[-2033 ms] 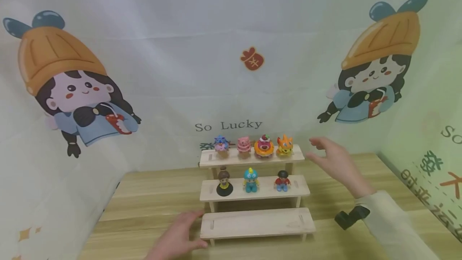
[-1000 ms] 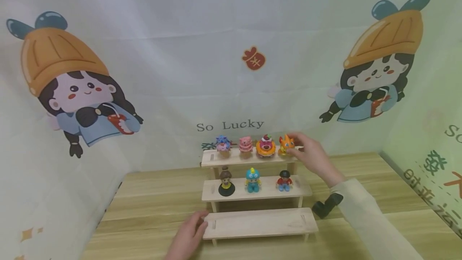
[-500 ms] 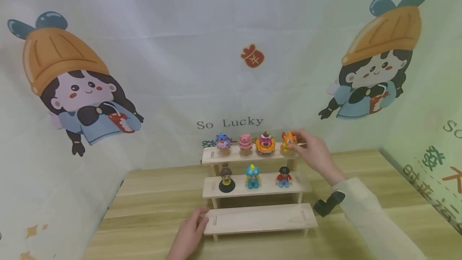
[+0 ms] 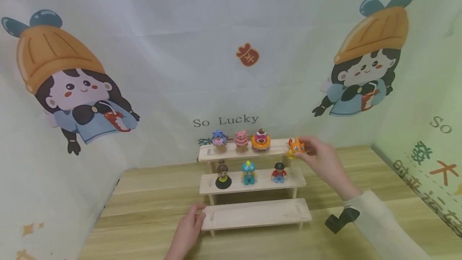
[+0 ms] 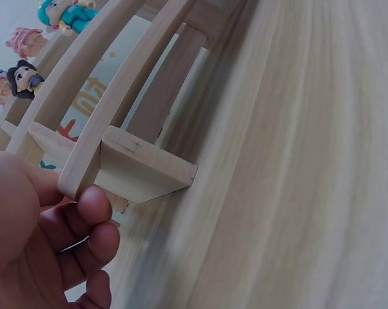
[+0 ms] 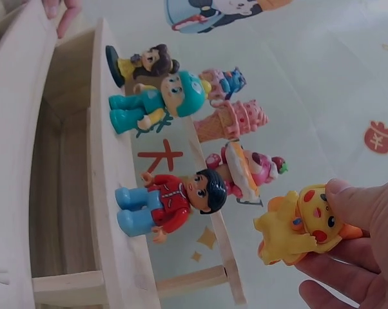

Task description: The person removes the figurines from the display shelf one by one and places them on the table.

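My right hand [image 4: 326,165] pinches a small orange and yellow toy figurine [image 4: 296,148] at the right end of the top shelf [image 4: 278,146]. In the right wrist view this figurine [image 6: 294,225] shows a yellow face with red cheeks, held between thumb and fingers, apart from the shelf boards. At the lower left, my left hand [image 4: 188,228] grips the left end of the bottom step [image 4: 256,214] of a wooden three-tier display stand. The left wrist view shows thumb and fingers around the board's end [image 5: 84,164].
On the top tier stand a blue figure [image 4: 219,139], a pink one [image 4: 241,140] and one with an orange ring [image 4: 260,141]. The middle tier holds a brown-haired figure [image 4: 223,175], a teal one [image 4: 248,173] and a red-jacketed one [image 4: 279,173]. Printed cloth [image 4: 173,71] hangs behind.
My right hand reached in from the right, took hold of the orange figurine and moved it off its place to the right. My left hand closed on the bottom step's end.
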`<state>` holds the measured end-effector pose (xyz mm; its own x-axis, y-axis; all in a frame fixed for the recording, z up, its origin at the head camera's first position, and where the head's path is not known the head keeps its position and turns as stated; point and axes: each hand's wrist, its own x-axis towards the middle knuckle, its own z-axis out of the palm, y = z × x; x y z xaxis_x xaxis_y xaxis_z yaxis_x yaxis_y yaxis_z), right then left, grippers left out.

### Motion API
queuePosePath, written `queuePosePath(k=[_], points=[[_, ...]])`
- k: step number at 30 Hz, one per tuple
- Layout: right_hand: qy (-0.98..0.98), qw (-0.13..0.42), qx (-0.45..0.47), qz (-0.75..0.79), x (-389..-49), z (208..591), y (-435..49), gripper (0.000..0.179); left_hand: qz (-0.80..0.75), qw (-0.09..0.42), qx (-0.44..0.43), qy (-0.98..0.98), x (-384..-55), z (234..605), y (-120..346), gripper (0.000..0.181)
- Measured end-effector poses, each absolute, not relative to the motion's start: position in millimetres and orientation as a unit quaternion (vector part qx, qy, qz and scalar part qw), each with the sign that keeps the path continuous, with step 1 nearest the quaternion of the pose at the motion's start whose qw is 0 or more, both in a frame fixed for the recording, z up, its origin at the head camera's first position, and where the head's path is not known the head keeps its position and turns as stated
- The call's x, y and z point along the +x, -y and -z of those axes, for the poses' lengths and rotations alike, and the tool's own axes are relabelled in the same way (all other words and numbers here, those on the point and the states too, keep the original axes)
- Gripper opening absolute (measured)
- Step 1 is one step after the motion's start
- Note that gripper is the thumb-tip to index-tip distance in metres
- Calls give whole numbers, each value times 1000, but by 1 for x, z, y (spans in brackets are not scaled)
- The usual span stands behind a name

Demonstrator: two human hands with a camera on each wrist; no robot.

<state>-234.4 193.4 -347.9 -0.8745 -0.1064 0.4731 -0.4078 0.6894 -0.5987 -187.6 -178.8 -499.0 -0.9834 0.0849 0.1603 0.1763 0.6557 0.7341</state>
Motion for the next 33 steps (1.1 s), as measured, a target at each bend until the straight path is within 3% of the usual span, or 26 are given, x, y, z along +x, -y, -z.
queuePosePath(k=[18, 33], points=[[909, 196, 168, -328, -157, 381, -184, 41, 449, 28, -10, 893, -181, 508, 176, 29], [915, 158, 152, -340, -118, 432, -176, 41, 481, 16, -9, 876, -187, 500, 172, 32]])
